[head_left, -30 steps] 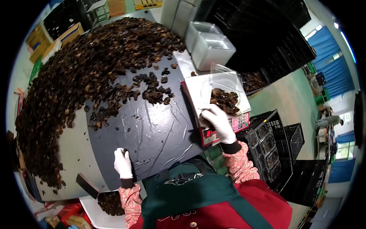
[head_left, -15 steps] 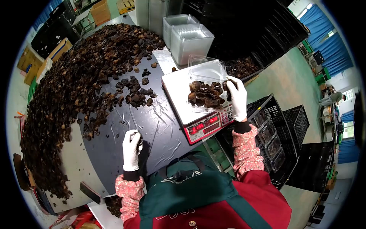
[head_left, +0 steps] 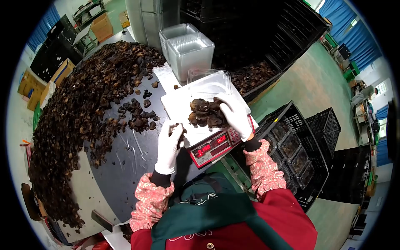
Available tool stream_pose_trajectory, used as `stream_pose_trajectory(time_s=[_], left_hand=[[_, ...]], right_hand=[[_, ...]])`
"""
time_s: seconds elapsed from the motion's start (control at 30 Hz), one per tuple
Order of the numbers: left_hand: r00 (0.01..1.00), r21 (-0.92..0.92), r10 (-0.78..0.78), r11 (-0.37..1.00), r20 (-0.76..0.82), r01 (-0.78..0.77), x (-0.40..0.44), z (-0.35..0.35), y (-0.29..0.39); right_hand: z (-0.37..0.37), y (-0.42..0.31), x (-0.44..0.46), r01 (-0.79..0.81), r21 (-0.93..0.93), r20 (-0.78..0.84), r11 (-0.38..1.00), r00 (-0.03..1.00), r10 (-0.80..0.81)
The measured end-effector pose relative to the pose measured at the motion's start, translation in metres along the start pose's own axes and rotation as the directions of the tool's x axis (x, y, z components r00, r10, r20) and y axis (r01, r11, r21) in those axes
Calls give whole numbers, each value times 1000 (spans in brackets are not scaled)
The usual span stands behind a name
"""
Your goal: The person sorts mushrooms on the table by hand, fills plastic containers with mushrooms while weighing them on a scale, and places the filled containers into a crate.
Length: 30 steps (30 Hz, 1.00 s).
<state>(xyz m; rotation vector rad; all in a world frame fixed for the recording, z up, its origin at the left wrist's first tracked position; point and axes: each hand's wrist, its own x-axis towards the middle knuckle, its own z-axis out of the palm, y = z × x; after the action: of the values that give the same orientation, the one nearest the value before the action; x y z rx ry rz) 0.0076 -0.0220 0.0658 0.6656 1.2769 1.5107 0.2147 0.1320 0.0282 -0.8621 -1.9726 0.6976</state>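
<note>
An open clear plastic box holding dark brown wood ear mushrooms (head_left: pixel 204 113) lies on the white pan (head_left: pixel 177 109) of a red-framed digital scale (head_left: pixel 208 151). The box's clear lid (head_left: pixel 209 79) is folded back, away from me. My white-gloved right hand (head_left: pixel 236 116) is at the box's right side, its fingers closed on mushroom pieces at the edge of the pile. At the scale's left corner is my white-gloved left hand (head_left: pixel 168 146), fingers curled, with a dark mushroom piece showing at the fingertips. Red digits glow on the display.
A large heap of mushrooms (head_left: pixel 83 108) covers the left of the table (head_left: pixel 121 175). Stacked clear boxes (head_left: pixel 189 54) stand behind the scale. To the right, a black crate (head_left: pixel 310 158) holds several filled boxes (head_left: pixel 291 146). A person (head_left: pixel 366 93) is far right.
My left hand has moved up and right to the scale's corner. My right hand has shifted from the box's edge over the mushrooms inside it. The display digits have changed.
</note>
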Motion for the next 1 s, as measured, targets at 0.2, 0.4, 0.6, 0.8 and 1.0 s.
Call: stream_pose_trajectory(time_s=[0.2,0.4,0.6,0.8,1.0], left_hand=[[990,9,-78,997,-115,79,-17,-29,-10],[992,-531,-117,844,-37,80,-36,-69,-38],[973,-441,-229,871,27,217,-75,-96,-57],[962,-203,-243,955,-126,215,-98,-134,-72],[949,30,-271,960,-162,279,-96,-143,-70]], right_hand=[[-7,-23,-1,-85,4,-35,996,996,85],[-4,-80,-16,-103,214,-101,971,987,127],[115,-128,-89,-114,460,377,880,923,-77],[173,-124,-119,-72,217,522,973,851,-53],[190,-120,-128,-385,150,567,911,788,240]])
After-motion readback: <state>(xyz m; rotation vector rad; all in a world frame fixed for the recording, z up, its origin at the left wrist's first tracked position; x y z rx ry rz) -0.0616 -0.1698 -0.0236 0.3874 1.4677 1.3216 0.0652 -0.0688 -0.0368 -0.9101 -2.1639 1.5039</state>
